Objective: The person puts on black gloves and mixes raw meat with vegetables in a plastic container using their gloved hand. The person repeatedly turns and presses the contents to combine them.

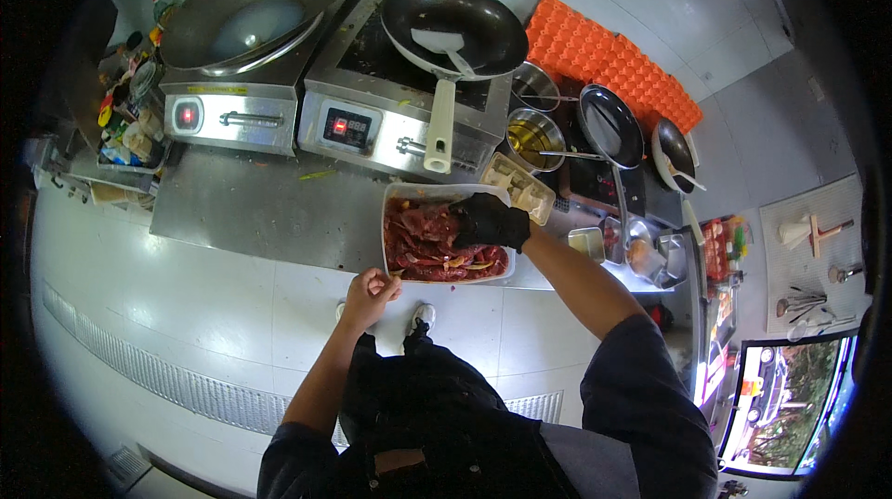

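A rectangular translucent plastic container (513, 263) stands at the counter's front edge, filled with slices of dark red raw meat (421, 238) in a wet marinade. My right hand (491, 221), in a black glove, reaches in from the right and touches the meat; its fingertips are partly hidden, so I cannot tell whether they grip a slice. Bare and ungloved, my left hand (373, 295) pinches the container's near left corner between thumb and fingers. Some pale yellowish strips lie among the meat near the front wall.
Behind the container, a frying pan (481, 11) holding a spatula (439, 41) rests on an induction cooker (411, 129), its handle jutting forward. A large wok (258, 18) sits to the left. On the right are a pot of yellow oil (533, 136), a small tub (533, 196) and orange egg trays (599, 53).
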The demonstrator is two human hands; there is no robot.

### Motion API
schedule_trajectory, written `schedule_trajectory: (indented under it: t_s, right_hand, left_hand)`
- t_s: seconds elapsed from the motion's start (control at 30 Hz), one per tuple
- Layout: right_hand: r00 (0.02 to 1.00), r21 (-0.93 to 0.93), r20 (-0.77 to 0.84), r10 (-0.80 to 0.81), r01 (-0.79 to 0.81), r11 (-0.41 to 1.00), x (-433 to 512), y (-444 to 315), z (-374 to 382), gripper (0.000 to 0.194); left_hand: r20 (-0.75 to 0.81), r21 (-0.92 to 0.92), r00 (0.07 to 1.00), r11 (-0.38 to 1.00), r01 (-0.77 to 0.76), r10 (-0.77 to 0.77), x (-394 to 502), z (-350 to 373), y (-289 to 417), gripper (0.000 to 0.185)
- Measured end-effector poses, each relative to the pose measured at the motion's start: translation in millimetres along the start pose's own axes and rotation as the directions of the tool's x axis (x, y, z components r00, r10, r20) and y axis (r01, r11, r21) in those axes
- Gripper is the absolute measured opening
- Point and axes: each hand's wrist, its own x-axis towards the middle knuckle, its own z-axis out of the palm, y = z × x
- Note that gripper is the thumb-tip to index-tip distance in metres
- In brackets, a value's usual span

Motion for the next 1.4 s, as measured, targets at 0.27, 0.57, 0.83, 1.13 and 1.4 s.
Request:
schedule_trajectory:
  t_s: [0.27,0.57,0.83,1.13,1.4]
  right_hand:
    - [0.948,-0.236,0.185,-0.258,0.298,0.925,-16.1,-58.2,6.7,0.031]
    - [0.844,-0.379,0.492,-0.214,0.429,0.82,36.6,-75.6,58.6,0.031]
    - [0.777,-0.373,0.613,-0.141,0.442,0.816,65.2,-55.9,92.8,0.029]
    - [0.861,-0.264,0.465,-0.206,0.357,0.896,51.4,-49.9,83.1,0.027]
    - [0.891,0.19,-0.203,-0.405,0.442,0.877,-8.8,16.0,30.6,0.026]
  left_hand:
    - [0.022,0.041,0.999,0.998,-0.048,0.047,1.0,-3.2,-1.2,0.023]
    - [-0.008,0.101,0.995,0.99,-0.101,0.102,1.7,-6.2,-12.5,0.023]
    - [-0.022,0.2,0.997,0.978,-0.064,0.07,-5.4,1.0,3.4,0.025]
    - [0.019,0.15,0.994,0.982,-0.113,0.112,4.1,-6.2,-11.3,0.024]
    - [0.102,0.091,0.994,0.995,-0.051,0.042,8.7,-9.7,-3.5,0.022]
